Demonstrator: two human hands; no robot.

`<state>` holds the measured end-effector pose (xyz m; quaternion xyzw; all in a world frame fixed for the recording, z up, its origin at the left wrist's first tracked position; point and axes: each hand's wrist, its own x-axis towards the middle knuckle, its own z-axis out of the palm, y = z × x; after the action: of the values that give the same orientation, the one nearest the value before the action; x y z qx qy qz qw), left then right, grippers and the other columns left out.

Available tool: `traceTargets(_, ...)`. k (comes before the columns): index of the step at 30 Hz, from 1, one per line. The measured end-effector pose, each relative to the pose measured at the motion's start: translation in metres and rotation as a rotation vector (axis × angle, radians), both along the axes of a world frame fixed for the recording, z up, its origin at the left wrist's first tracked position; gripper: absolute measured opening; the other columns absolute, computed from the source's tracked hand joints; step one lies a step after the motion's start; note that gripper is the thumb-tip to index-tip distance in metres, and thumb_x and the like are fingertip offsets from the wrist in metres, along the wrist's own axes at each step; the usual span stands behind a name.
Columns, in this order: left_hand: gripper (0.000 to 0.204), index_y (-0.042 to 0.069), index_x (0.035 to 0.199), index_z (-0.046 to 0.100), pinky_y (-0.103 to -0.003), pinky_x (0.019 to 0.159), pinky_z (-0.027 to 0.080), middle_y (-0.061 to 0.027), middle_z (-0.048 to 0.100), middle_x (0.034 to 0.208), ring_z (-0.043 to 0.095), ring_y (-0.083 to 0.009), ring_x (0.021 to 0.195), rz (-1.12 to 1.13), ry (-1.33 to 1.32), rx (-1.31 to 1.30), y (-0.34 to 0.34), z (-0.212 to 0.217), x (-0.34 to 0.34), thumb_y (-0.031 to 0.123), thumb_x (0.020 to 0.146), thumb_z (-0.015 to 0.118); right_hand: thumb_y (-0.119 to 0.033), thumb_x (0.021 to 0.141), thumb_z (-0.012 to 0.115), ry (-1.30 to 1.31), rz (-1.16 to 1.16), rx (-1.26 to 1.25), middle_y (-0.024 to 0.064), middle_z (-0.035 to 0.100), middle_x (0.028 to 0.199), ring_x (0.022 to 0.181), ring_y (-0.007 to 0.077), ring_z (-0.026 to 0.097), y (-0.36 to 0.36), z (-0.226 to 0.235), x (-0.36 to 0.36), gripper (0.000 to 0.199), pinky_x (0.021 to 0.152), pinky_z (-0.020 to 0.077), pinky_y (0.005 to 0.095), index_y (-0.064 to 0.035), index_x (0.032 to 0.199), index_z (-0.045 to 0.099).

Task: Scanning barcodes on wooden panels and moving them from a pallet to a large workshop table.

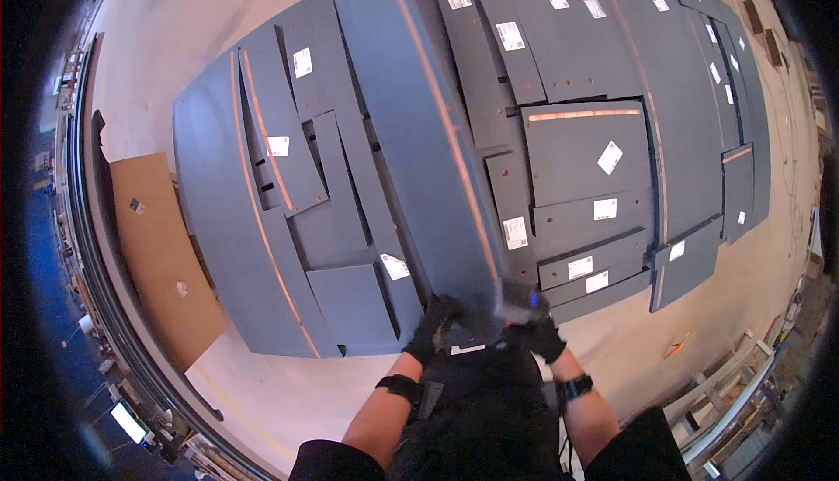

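Two black sleeves, one per arm, enter at the lower edge of the frame, with dark clothing between them. Two bare forearms lead up to two dark wristbands and two black-gloved hands. Left hand, lower centre: at the near end of the long panel; the dark glove blends with its surroundings, so whether its fingers grip the edge cannot be told. Right hand, just right of centre: fingers curled about one device, grey, blurred, with one blue light, beside the same end of the panel. One long blue-grey panel, bearing one orange strip near its right edge, runs from the top centre to the hands, across many flat grey boards. Left of it, three white labels and two further orange strips are visible; right of it, more than a dozen labels. One squarish board, right of centre, carries one label and one strip along its top edge. Left of frame: one cardboard sheet on the pale floor. Lower left: one lit screen. Upper right: two brown blocks.
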<state>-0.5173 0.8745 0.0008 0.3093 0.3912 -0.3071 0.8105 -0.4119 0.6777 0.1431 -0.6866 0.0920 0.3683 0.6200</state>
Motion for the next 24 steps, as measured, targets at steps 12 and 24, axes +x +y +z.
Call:
traceTargets(12,0.071,0.0,0.123,0.031,-0.03,0.079,0.042,-0.0139,0.048,0.111,0.049,-0.0224,0.097,-0.41,-0.304,1.015,0.106,0.116,0.186,0.005,0.062,0.065,-0.021,0.069,0.068,-0.142,0.305,0.224,0.0147,0.042,0.124,0.112,0.021,0.042,0.096,0.024,-0.037,0.076,0.095,0.0337,0.0321,-0.0014,0.129,0.025)
traceTargets(24,0.068,0.002,0.118,0.04,-0.034,0.084,0.04,-0.009,0.053,0.108,0.05,-0.0216,0.098,-0.128,-0.492,0.599,0.095,0.059,0.195,0.01,0.06,0.073,-0.002,0.07,0.064,0.044,-0.318,0.145,0.0104,0.058,0.082,0.064,0.0167,0.057,-0.014,-0.003,0.055,0.039,0.05,0.049,0.0264,-0.0036,0.105,0.047)
